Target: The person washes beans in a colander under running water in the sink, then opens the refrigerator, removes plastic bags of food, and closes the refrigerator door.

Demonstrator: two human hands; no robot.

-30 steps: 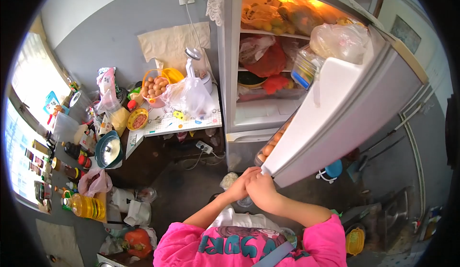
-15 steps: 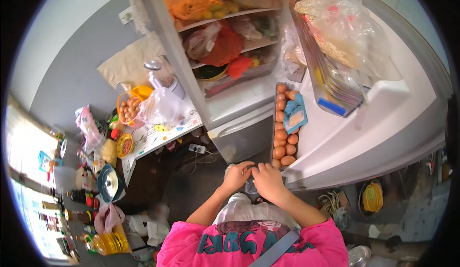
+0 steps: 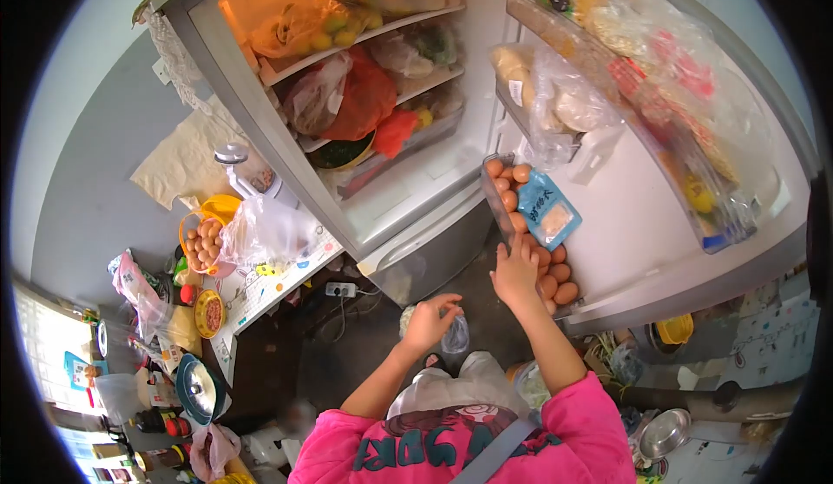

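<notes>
My left hand (image 3: pixel 431 321) is held low in front of the open fridge, its fingers curled. A small clear plastic bag (image 3: pixel 455 335) hangs beside its fingertips, seemingly pinched there. My right hand (image 3: pixel 518 269) reaches over the door's egg rack (image 3: pixel 496 190), fingers stretched out and touching or just above the brown eggs (image 3: pixel 560 273); its palm side is hidden. A blue packet (image 3: pixel 545 210) with a clear window lies on top of the eggs, just beyond my right fingertips.
The fridge door (image 3: pixel 642 232) stands wide open on the right, its upper shelf (image 3: pixel 599 76) packed with bags. Bagged food fills the fridge shelves (image 3: pixel 416 85). To the left, a table (image 3: pixel 269 293) carries a basket of eggs (image 3: pixel 205 243). A power strip (image 3: pixel 340 289) lies below.
My hands have parted. The right one has moved up and right to the egg rack, while the left stays low. The view has shifted, showing more of the fridge door.
</notes>
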